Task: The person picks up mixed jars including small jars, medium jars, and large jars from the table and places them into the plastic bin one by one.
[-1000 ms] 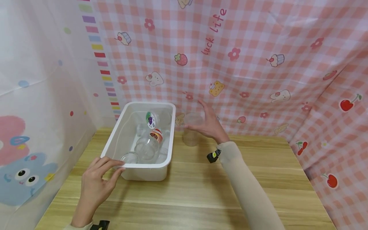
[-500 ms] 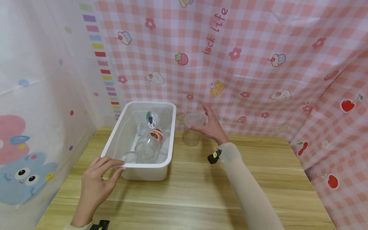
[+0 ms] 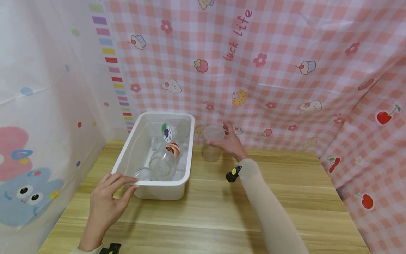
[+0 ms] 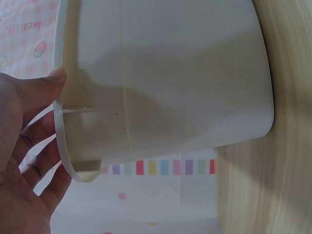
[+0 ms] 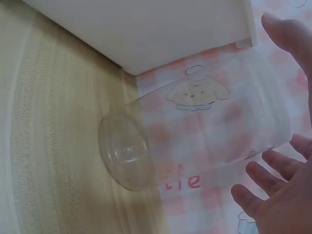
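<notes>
A clear plastic cup stands upright on the table, just right of a white plastic bin. My right hand is spread around the cup's upper part. In the right wrist view, the thumb sits apart from the clear wall, and the other fingers lie close to the rim; contact is hard to tell. My left hand pinches the bin's near left rim. In the left wrist view its thumb is on the outer side, with the fingers curled over the edge.
Inside the bin lie several clear containers, among them a jar with an orange-red label, one with a purple-green label and a round clear piece. A pink checked cloth hangs behind the wooden table.
My right hand has lowered slightly around the cup, its fingers coming closer to the rim. The left hand and the bin have stayed in place.
</notes>
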The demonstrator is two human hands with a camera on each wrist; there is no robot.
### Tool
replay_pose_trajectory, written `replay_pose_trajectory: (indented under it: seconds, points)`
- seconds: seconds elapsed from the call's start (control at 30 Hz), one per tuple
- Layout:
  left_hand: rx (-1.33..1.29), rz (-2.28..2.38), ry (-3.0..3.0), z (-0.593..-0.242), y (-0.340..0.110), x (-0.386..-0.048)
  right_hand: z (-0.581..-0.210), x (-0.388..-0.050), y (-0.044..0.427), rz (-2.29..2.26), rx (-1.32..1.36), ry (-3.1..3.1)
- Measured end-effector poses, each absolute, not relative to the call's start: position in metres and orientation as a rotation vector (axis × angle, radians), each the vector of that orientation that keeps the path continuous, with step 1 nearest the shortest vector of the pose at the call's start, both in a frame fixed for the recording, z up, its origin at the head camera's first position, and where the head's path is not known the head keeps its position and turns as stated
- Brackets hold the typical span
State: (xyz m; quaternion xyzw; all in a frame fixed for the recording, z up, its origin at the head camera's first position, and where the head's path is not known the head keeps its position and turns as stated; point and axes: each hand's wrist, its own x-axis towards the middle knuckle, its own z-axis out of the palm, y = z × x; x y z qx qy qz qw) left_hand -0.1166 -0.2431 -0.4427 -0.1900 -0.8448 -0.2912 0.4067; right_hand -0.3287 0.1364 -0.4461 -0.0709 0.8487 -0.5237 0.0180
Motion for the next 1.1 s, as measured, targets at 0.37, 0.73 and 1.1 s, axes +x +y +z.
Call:
replay_pose_trajectory:
  seconds: [0.37,0.73,1.1]
  points:
    - [-0.471,-0.740,-2.128,-0.444,-0.243,-0.116,-0.455,-0.328,0.135,-1.652,-0.209,2.646]
    - [-0.467,-0.742,-2.133,-0.444,-0.243,-0.116,-0.456,-0.327,0.134,-1.676,-0.202,2.646]
    - [-0.469,-0.744,-2.127,-0.444,-0.243,-0.117,-0.444,-0.323,0.135,-1.660,-0.259,2.675]
